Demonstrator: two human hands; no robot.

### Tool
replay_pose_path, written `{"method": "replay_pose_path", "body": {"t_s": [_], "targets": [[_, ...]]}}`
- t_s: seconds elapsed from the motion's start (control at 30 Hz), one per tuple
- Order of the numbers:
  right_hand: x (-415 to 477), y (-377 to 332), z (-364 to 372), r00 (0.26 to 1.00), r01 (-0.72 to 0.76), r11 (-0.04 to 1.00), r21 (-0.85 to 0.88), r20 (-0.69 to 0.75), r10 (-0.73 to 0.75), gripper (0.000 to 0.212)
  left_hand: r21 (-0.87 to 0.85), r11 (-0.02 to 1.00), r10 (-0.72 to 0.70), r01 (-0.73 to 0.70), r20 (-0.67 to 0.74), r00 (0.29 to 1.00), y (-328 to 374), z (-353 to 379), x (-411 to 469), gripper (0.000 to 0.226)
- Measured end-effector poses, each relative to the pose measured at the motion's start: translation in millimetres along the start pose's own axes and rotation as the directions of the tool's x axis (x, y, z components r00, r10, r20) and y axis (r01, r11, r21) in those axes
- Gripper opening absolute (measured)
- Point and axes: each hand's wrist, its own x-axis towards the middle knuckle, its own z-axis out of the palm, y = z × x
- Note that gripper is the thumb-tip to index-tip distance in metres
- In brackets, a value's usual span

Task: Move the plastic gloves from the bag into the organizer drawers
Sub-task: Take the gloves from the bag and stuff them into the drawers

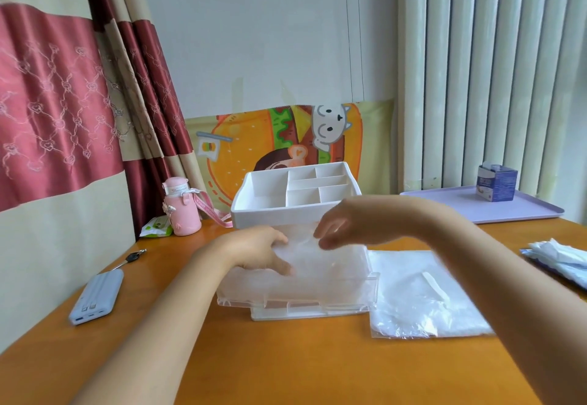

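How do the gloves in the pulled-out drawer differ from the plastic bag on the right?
The thin translucent plastic gloves sit bunched inside the pulled-out clear drawer; the clear plastic bag lies flat on the orange table beside it. The left hand and right hand hold the gloves; nothing touches the bag. Both are thin, whitish, crinkled plastic.

An orange worktop carries a pale blue power bank near its left edge, a key just beyond it. At the far left corner a pink bottle stands upright beside a green-and-white packet. A lilac tray at the far right holds a blue carton. A burger poster lines the wall behind.
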Motion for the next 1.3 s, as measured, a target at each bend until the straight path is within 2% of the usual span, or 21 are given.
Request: {"method": "replay_pose_path", "body": {"t_s": [0.07,0.1,0.13,0.2,0.23,0.27,0.3,0.37,0.43,0.53,0.63,0.77,0.83,0.93,1.1,1.3], "targets": [[-16,11,-8,0.987,0.032,0.996,0.083,-0.158,-0.019,0.022,-0.141,0.99,-0.036,0.015,-0.148,0.988,4,-1,-5,0.036],[-24,17,-10,0.971,0.033,0.993,0.11,-0.238,-0.006,0.024,-0.188,0.982,-0.035,-0.019,-0.277,0.96,8,0,-8,0.02],[-30,24,-11,0.95,0.018,0.992,0.127,-0.313,0.023,0.031,-0.214,0.974,-0.024,-0.075,-0.424,0.905,14,1,-12,0.022],[-42,38,-10,0.886,-0.054,0.991,0.125,-0.451,0.105,0.046,-0.257,0.932,0.013,-0.257,-0.682,0.731,33,4,-21,0.032],[-47,45,-8,0.851,-0.094,0.988,0.119,-0.505,0.142,0.051,-0.267,0.9,0.026,-0.345,-0.757,0.653,44,6,-27,0.038],[-50,53,-5,0.823,-0.129,0.985,0.115,-0.541,0.171,0.055,-0.263,0.871,0.047,-0.415,-0.796,0.604,55,8,-30,0.045],[-55,62,-2,0.805,-0.16,0.981,0.11,-0.561,0.194,0.056,-0.251,0.852,0.078,-0.459,-0.806,0.586,67,12,-32,0.05],[-64,79,4,0.782,-0.217,0.971,0.097,-0.579,0.232,0.055,-0.24,0.811,0.171,-0.534,-0.775,0.608,93,24,-34,0.055],[-73,99,9,0.769,-0.271,0.955,0.122,-0.569,0.292,0.049,-0.279,0.752,0.278,-0.598,-0.688,0.67,117,37,-36,0.051],[-93,141,21,0.772,-0.318,0.907,0.276,-0.481,0.416,0.039,-0.343,0.705,0.412,-0.621,-0.514,0.752,155,62,-30,0.043],[-110,187,40,0.742,-0.421,0.827,0.373,-0.383,0.55,0.03,-0.386,0.717,0.446,-0.58,-0.385,0.808,182,88,-10,0.034],[-129,243,68,0.719,-0.567,0.723,0.394,-0.193,0.668,0.024,-0.36,0.798,0.417,-0.484,-0.25,0.874,199,127,32,0.017],[-129,254,79,0.745,-0.592,0.734,0.331,-0.122,0.656,0.029,-0.323,0.85,0.365,-0.415,-0.206,0.908,190,142,50,0.019],[-132,267,91,0.767,-0.588,0.754,0.294,-0.092,0.634,0.04,-0.267,0.905,0.302,-0.331,-0.145,0.942,182,161,71,0.041],[-131,285,98,0.841,-0.519,0.813,0.264,-0.01,0.54,0.037,-0.12,0.97,0.207,-0.212,-0.055,0.977,187,186,92,0.069],[-107,291,101,0.907,-0.417,0.879,0.233,0.046,0.418,0.032,-0.085,0.985,0.15,-0.148,0.009,0.989,186,195,108,0.078]]}}
